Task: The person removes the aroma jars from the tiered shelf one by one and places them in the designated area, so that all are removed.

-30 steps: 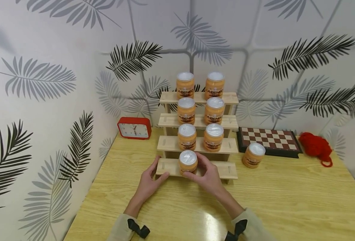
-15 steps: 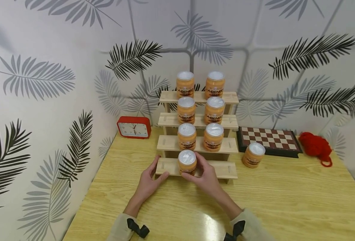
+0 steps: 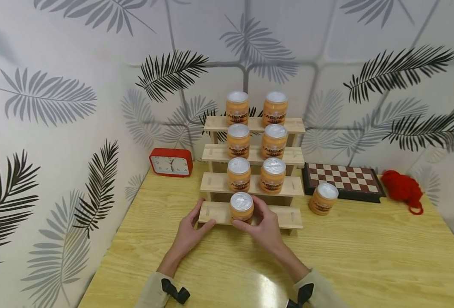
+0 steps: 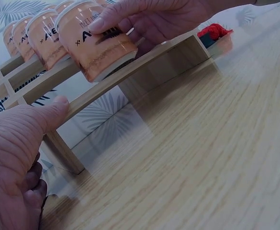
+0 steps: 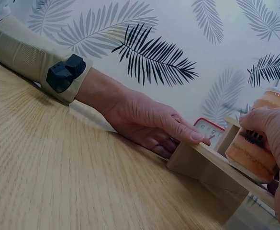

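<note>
A tiered wooden display rack stands on the table, with orange jars in pairs on its upper three steps. On the lowest step, left of its middle, is one more orange jar with a pale lid. My right hand holds this jar, thumb across its front and fingers around its right side. At the rack's left end, my left hand grips the lowest step. Its thumb lies on the front edge in the left wrist view, and the other fingers are partly hidden at the step's end.
Another orange jar stands on the table right of the rack, in front of a chessboard. Red yarn lies farther right. A red clock stands at the back left, near the patterned wall.
The jar in my right hand has shifted slightly right along the lowest step since half a second ago. My left hand keeps its place at the rack's end.
</note>
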`<state>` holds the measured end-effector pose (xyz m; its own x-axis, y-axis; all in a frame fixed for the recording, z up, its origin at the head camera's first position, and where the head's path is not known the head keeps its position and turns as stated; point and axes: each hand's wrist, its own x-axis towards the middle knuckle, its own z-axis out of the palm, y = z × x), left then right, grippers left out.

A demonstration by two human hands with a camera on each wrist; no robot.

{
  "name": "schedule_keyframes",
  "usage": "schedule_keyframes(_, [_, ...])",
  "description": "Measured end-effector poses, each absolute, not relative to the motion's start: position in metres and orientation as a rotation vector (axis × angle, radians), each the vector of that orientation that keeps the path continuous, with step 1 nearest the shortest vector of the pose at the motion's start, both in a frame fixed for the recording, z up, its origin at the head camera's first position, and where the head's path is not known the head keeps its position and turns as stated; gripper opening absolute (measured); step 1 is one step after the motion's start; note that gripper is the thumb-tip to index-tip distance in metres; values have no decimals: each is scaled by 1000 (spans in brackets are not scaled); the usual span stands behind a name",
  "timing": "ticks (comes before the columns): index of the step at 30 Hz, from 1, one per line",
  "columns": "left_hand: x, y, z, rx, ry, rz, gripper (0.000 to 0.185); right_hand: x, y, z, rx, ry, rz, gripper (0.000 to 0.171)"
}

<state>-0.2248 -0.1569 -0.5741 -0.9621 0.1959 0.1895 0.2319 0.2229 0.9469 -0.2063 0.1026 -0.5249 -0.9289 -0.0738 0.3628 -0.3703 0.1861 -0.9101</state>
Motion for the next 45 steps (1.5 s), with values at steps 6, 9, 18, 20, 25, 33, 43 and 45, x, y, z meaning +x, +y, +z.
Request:
schedule_keyframes(6, [-225, -157, -574, -428, -2424, -1904, 87, -206, 108, -518, 424, -2208, 1813, 75])
schedule_keyframes(9, [-226, -157, -574, -425, -2420, -1908, 87, -206, 110, -516, 426, -2208, 1827, 74])
schedule_keyframes(18, [-228, -160, -574, -414, -2424, -1905, 88, -203, 119, -514, 442, -2226, 1769, 75])
schedule_keyframes(20, [-227, -160, -573, -417, -2423, -1905, 87, -202, 123, -514, 436, -2221, 1768, 76])
schedule_keyframes(25, [-226, -159, -572, -435, -2422, -1883, 87, -198, 136, -513, 391, -2228, 1766, 77])
schedule_keyframes(33, [-223, -159, -573, -407, -2430, -1899, 86, -192, 155, -511, 345, -2248, 1741, 78])
schedule_keyframes(43, [-224, -158, -574, -436, -2413, -1913, 86, -184, 170, -510, 281, -2273, 1683, 79])
schedule_keyframes(45, [-224, -157, -574, -440, -2407, -1913, 86, -183, 175, -508, 273, -2268, 1676, 78])
